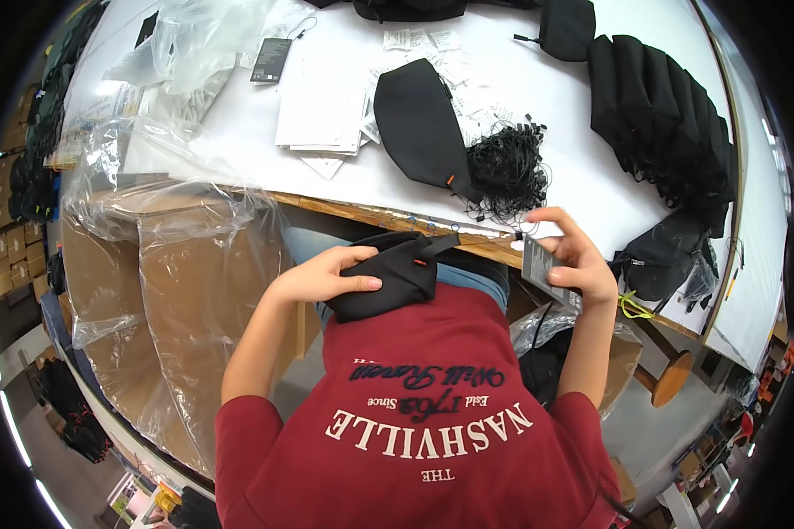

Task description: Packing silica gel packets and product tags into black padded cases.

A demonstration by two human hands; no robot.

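Note:
My left hand [331,275] grips a small black fabric pouch [397,280] close to my body, thumb on the near side. A short strap and a small orange tab show on the pouch's right side. My right hand [582,264], at the table's front edge, pinches a dark grey hang tag [538,263] between thumb and fingers. Its raised index finger is close to a tangled heap of black tag strings [508,167] on the white table. Beside that heap lies another black pouch [422,123] with an orange tab.
On the white table [582,189] are a row of black pouches [648,101] at right, white papers [322,115], scattered small labels [445,42] and a black hang tag [272,60]. A cardboard box [185,291] lined with see-through plastic stands at left. A wooden stool [673,379] is at lower right.

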